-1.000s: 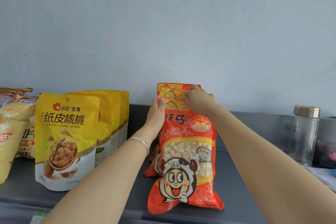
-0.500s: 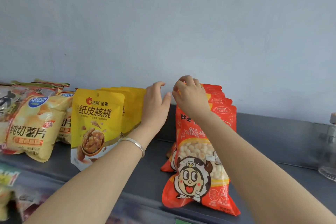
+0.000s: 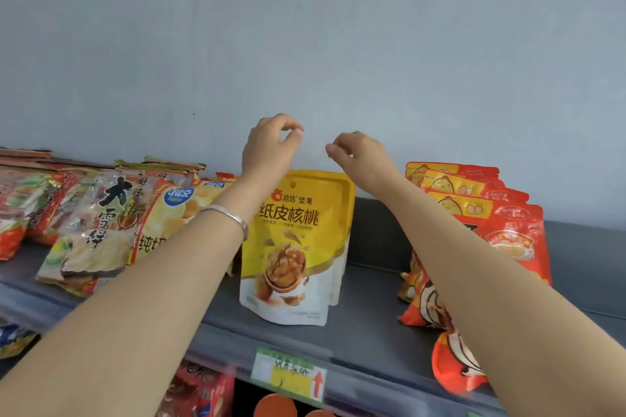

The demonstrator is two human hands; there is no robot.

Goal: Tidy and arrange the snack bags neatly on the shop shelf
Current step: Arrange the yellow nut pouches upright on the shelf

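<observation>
Your left hand [image 3: 271, 149] and right hand [image 3: 360, 156], fingers curled on nothing, hover above the yellow 洽洽 纸皮核桃 walnut bag [image 3: 294, 247] standing on the shelf [image 3: 366, 332], having left the red bags [image 3: 518, 230] rightward.

The light is soft and even, bright like day, with only faint shadows under the yellow bag [image 3: 294, 247] on the grey shelf [image 3: 366, 325], a little shine on the blurry bags [image 3: 95, 213] at the left, and the shelf's near edge bending a bit toward the sides.
</observation>
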